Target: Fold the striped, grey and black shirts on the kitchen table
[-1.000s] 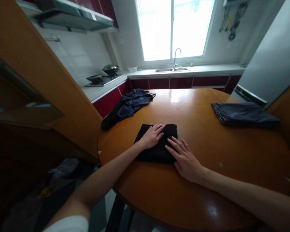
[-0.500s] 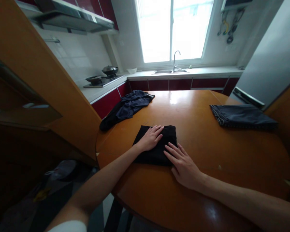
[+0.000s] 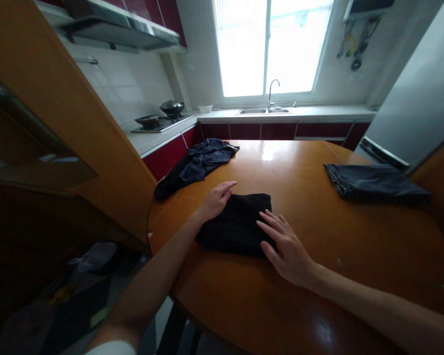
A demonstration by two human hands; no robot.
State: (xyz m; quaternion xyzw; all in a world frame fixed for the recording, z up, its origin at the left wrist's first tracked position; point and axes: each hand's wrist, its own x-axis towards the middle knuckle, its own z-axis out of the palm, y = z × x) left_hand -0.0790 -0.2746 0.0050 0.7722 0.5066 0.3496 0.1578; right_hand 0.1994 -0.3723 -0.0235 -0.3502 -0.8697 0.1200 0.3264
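Observation:
A folded black garment (image 3: 240,224) lies flat on the wooden table (image 3: 296,172) in front of me; its exact kind cannot be made out. My left hand (image 3: 216,201) is at its left far edge, fingers stretched out and pointing to the right. Over the garment's right edge is my right hand (image 3: 283,244), with its fingers spread and the thumb apart. Neither hand grips the cloth. Whether the right fingertips touch it or hover just above is hard to tell.
Crumpled dark blue and black clothes (image 3: 203,162) lie at the table's far left. A folded dark grey garment (image 3: 375,182) rests at the right. Behind stand a counter with a sink (image 3: 264,111), a stove with pans (image 3: 172,107) and a fridge (image 3: 410,93).
My left hand has slid off the middle of the black garment to its left far edge. My right hand has shifted slightly right, its fingers a little more apart.

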